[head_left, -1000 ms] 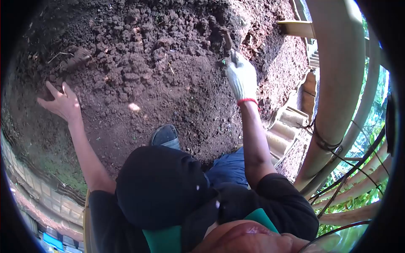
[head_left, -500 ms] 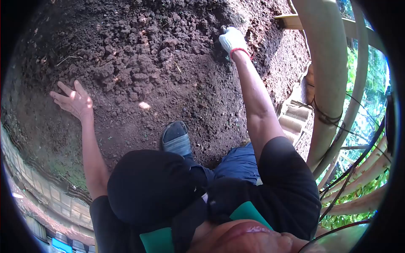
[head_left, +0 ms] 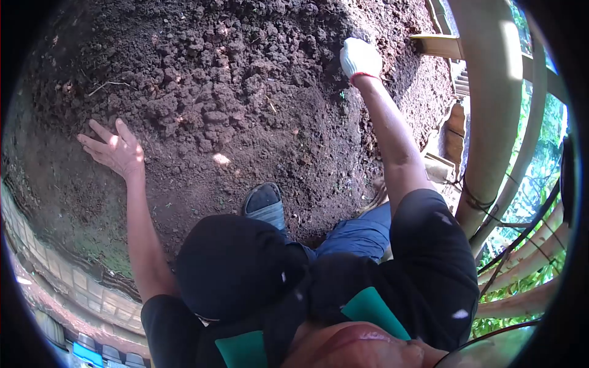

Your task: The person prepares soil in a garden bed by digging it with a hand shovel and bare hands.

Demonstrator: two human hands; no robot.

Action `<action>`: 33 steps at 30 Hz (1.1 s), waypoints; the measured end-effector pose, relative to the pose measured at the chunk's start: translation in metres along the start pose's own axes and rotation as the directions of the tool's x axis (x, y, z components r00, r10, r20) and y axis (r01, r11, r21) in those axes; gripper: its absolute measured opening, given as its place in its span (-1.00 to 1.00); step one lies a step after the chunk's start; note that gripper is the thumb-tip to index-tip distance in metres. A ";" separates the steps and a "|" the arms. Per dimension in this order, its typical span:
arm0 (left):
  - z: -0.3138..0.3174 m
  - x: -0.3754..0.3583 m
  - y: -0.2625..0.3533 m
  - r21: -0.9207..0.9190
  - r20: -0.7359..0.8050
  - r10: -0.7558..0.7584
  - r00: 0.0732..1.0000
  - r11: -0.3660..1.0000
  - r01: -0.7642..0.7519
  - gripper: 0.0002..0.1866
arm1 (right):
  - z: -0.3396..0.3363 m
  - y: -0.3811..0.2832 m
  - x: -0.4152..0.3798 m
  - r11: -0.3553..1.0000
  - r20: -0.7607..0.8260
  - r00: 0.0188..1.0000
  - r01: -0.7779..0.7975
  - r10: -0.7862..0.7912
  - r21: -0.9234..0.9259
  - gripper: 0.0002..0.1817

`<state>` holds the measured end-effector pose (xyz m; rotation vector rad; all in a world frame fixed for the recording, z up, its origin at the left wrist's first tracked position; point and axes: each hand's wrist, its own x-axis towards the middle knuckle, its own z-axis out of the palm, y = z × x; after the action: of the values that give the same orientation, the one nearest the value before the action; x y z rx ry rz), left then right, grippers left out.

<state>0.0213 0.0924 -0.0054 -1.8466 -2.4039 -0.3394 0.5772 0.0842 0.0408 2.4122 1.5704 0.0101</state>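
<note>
My left hand (head_left: 116, 150) is bare, with fingers spread, palm down over the brown soil (head_left: 202, 147) at the left. My right hand (head_left: 361, 58) wears a white knit glove with a red cuff. It is closed in a fist, low over the loose, clumpy soil at the upper right. Whatever it grips, if anything, is hidden by the glove. A sandalled foot (head_left: 265, 205) rests on the soil between my arms.
Thick, pale bamboo-like poles (head_left: 491, 116) stand along the right, with thin cords tied round them. A wooden board (head_left: 438, 46) juts out at the upper right. Paving blocks (head_left: 67, 276) curve along the lower left. A thin twig (head_left: 107, 86) lies on the soil.
The view has shifted, so the ground and poles sit further right. My right fist has turned, and the small dark end that showed beside it is now hidden. My left hand stays spread.
</note>
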 end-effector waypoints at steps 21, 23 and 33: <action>0.014 0.003 -0.010 0.048 -0.104 0.085 0.991 0.996 -0.080 -0.14 | -0.050 -0.016 -0.104 0.945 0.108 0.988 0.069 -0.108 0.320 -0.57; 0.012 0.002 -0.010 0.055 -0.083 0.087 0.993 0.995 -0.082 -0.14 | -0.057 0.004 -0.104 0.883 0.229 0.972 -0.146 0.045 0.446 -0.65; 0.017 0.001 -0.016 0.086 -0.107 0.131 0.986 0.989 -0.122 -0.14 | -0.078 0.021 -0.095 0.906 0.318 0.947 -0.179 0.052 0.383 -0.63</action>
<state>0.0067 0.0932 -0.0236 -1.8809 -2.1825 -0.3227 0.5455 0.0075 0.1333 2.6468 1.3907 -0.6988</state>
